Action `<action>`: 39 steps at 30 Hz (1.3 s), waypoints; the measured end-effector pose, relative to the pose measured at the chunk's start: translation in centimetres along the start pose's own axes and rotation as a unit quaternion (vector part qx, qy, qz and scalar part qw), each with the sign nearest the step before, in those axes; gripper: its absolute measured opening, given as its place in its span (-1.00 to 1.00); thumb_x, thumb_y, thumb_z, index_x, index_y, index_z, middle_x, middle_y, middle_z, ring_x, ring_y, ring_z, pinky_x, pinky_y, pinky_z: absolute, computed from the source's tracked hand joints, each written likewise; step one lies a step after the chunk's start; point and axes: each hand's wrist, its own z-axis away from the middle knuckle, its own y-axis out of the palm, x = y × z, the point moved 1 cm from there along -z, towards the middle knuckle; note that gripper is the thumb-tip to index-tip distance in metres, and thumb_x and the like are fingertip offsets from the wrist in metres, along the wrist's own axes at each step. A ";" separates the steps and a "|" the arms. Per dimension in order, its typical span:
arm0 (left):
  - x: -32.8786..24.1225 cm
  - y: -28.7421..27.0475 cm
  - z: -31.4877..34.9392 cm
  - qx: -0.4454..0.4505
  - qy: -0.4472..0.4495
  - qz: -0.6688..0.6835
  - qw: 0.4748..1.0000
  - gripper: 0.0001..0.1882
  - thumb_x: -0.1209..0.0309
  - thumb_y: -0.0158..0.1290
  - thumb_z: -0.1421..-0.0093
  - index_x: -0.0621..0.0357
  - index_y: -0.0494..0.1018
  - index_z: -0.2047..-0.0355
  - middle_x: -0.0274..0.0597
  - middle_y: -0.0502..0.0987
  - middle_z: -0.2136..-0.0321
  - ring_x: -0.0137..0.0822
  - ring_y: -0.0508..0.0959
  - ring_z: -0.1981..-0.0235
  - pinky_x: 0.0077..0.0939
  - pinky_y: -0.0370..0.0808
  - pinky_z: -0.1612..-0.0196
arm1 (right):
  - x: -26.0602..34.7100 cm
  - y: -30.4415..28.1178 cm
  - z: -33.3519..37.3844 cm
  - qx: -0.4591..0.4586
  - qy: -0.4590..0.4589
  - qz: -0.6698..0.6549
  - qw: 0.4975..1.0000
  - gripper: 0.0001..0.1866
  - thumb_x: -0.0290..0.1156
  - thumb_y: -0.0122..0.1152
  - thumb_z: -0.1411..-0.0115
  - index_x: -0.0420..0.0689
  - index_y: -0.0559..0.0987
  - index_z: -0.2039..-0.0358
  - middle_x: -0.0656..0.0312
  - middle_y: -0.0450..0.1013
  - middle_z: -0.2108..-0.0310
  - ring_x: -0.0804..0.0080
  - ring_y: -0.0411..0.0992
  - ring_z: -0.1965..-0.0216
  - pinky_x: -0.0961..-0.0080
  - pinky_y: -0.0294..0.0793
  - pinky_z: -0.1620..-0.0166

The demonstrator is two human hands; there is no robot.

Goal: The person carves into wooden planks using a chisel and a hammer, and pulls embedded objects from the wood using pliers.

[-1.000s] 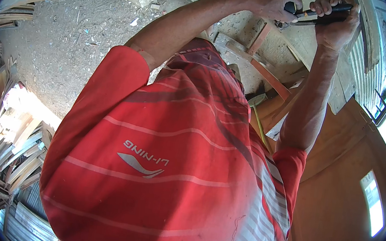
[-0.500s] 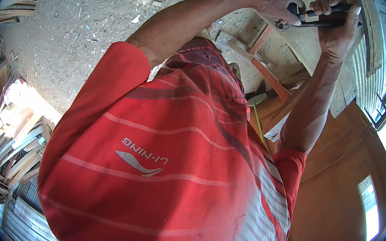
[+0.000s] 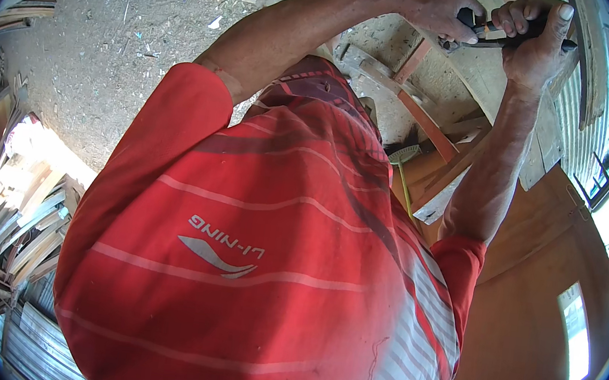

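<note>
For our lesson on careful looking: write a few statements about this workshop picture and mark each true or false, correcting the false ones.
1. Both hands grip one dark tool. True: the left hand and right hand close on the tool.
2. The shirt is blue. False: the shirt is red with pale stripes.
3. The floor is covered in sawdust. True: the floor is littered with wood dust and chips.
4. The hands rest at the person's waist. False: both arms are stretched out to the picture's top.
</note>
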 end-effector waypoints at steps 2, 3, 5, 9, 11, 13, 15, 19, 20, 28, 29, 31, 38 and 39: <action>0.7 -0.3 0.4 -0.035 0.020 -0.001 0.999 -0.51 0.20 0.20 -0.15 0.35 0.54 0.05 0.07 0.65 0.37 -0.21 0.64 0.37 -0.27 0.55 0.22 | -1.4 3.9 1.5 -0.007 -0.027 0.126 0.992 -0.45 0.18 0.10 -0.39 -0.02 0.34 0.49 0.36 0.19 0.65 0.56 0.15 0.70 0.53 0.19 0.61; 0.6 -0.5 0.6 -0.034 0.013 0.015 0.999 -0.53 0.20 0.20 -0.15 0.35 0.54 0.07 0.07 0.65 0.37 -0.21 0.64 0.38 -0.28 0.55 0.23 | -1.9 7.4 2.6 -0.018 -0.062 0.248 0.967 -0.45 0.19 0.11 -0.39 -0.02 0.34 0.50 0.36 0.19 0.65 0.56 0.15 0.70 0.53 0.19 0.61; 0.1 -0.5 0.6 -0.023 0.010 0.033 0.999 -0.54 0.19 0.20 -0.15 0.35 0.54 0.09 0.06 0.64 0.38 -0.21 0.64 0.38 -0.28 0.55 0.23 | -1.9 9.6 3.4 -0.028 -0.090 0.342 0.935 -0.44 0.19 0.13 -0.37 -0.02 0.34 0.51 0.36 0.19 0.66 0.56 0.15 0.71 0.53 0.19 0.61; 0.2 -0.4 0.4 -0.020 -0.003 0.057 0.998 -0.57 0.19 0.21 -0.14 0.33 0.54 0.14 0.02 0.64 0.35 -0.22 0.63 0.31 -0.26 0.53 0.17 | -1.7 8.1 2.8 -0.022 -0.110 0.389 0.914 -0.43 0.19 0.15 -0.36 -0.02 0.33 0.53 0.35 0.19 0.67 0.56 0.15 0.71 0.53 0.20 0.62; 0.4 -0.2 0.2 -0.026 0.025 0.055 0.998 -0.57 0.19 0.21 -0.14 0.31 0.55 0.14 0.01 0.64 0.34 -0.22 0.63 0.28 -0.26 0.52 0.16 | -1.1 3.2 1.2 -0.053 -0.026 0.125 0.990 -0.43 0.19 0.16 -0.36 -0.03 0.34 0.54 0.35 0.19 0.68 0.55 0.15 0.72 0.53 0.18 0.62; 0.7 -0.5 0.5 -0.022 0.007 0.040 0.999 -0.58 0.20 0.22 -0.13 0.30 0.55 0.14 -0.01 0.64 0.31 -0.24 0.62 0.27 -0.26 0.52 0.14 | -2.3 8.0 2.2 -0.071 -0.049 0.204 0.975 -0.43 0.18 0.18 -0.35 -0.02 0.34 0.55 0.35 0.18 0.69 0.55 0.15 0.72 0.54 0.17 0.63; 0.6 -0.5 0.5 -0.026 0.008 0.039 0.999 -0.59 0.21 0.22 -0.13 0.30 0.55 0.15 -0.02 0.63 0.33 -0.25 0.61 0.28 -0.27 0.51 0.15 | -2.4 10.5 3.1 -0.082 -0.110 0.371 0.919 -0.43 0.18 0.19 -0.35 -0.02 0.34 0.56 0.36 0.18 0.69 0.55 0.15 0.72 0.54 0.15 0.63; 0.5 -0.4 0.5 -0.024 0.004 0.055 0.998 -0.60 0.24 0.23 -0.12 0.30 0.55 0.14 -0.04 0.62 0.33 -0.25 0.60 0.28 -0.27 0.52 0.14 | -2.1 9.4 2.9 -0.051 -0.097 0.377 0.920 -0.42 0.19 0.22 -0.33 -0.02 0.35 0.58 0.36 0.17 0.69 0.56 0.15 0.72 0.54 0.14 0.63; 0.6 -0.5 0.5 -0.023 0.004 0.055 0.998 -0.60 0.24 0.23 -0.12 0.30 0.55 0.14 -0.04 0.62 0.33 -0.25 0.60 0.28 -0.27 0.52 0.14 | -2.2 9.1 2.7 -0.055 -0.096 0.375 0.920 -0.42 0.19 0.22 -0.32 -0.02 0.35 0.58 0.36 0.17 0.69 0.56 0.15 0.72 0.54 0.14 0.63; 0.4 0.1 0.6 -0.054 0.027 0.065 0.996 -0.61 0.28 0.23 -0.17 0.33 0.51 0.10 -0.06 0.62 0.28 -0.26 0.61 0.29 -0.31 0.56 0.14 | -1.7 4.5 0.6 -0.101 0.001 0.270 0.957 -0.41 0.20 0.24 -0.30 -0.03 0.35 0.57 0.36 0.16 0.72 0.52 0.16 0.72 0.49 0.18 0.62; 0.7 -0.1 0.8 -0.056 0.024 0.065 0.996 -0.61 0.28 0.23 -0.17 0.33 0.51 0.10 -0.06 0.62 0.28 -0.26 0.61 0.29 -0.31 0.56 0.14 | -2.1 4.6 0.3 -0.110 0.042 0.217 0.969 -0.41 0.21 0.24 -0.30 -0.03 0.35 0.57 0.35 0.16 0.72 0.52 0.17 0.72 0.49 0.19 0.61; 1.4 -0.5 1.0 -0.011 -0.012 0.171 0.985 -0.66 0.34 0.22 -0.20 0.28 0.51 0.09 -0.09 0.60 0.28 -0.26 0.60 0.31 -0.33 0.57 0.16 | -3.0 9.0 1.4 -0.096 0.024 0.322 0.942 -0.40 0.22 0.25 -0.30 -0.04 0.36 0.56 0.34 0.18 0.72 0.51 0.19 0.72 0.48 0.22 0.60; 1.7 -2.1 2.7 -0.034 -0.038 0.137 0.989 -0.65 0.32 0.28 -0.21 0.26 0.51 0.10 -0.15 0.59 0.29 -0.31 0.59 0.32 -0.32 0.57 0.19 | -4.3 17.6 0.3 0.002 0.031 0.641 0.767 -0.35 0.28 0.25 -0.26 -0.11 0.46 0.57 0.29 0.32 0.70 0.48 0.33 0.67 0.46 0.37 0.55; 2.6 -2.2 3.1 -0.102 0.062 0.028 0.992 -0.62 0.30 0.30 -0.20 0.26 0.51 0.07 -0.15 0.59 0.28 -0.31 0.60 0.32 -0.32 0.57 0.20 | -4.2 18.4 0.5 0.029 -0.021 0.609 0.793 -0.36 0.28 0.25 -0.26 -0.10 0.47 0.56 0.30 0.32 0.70 0.49 0.33 0.68 0.47 0.37 0.55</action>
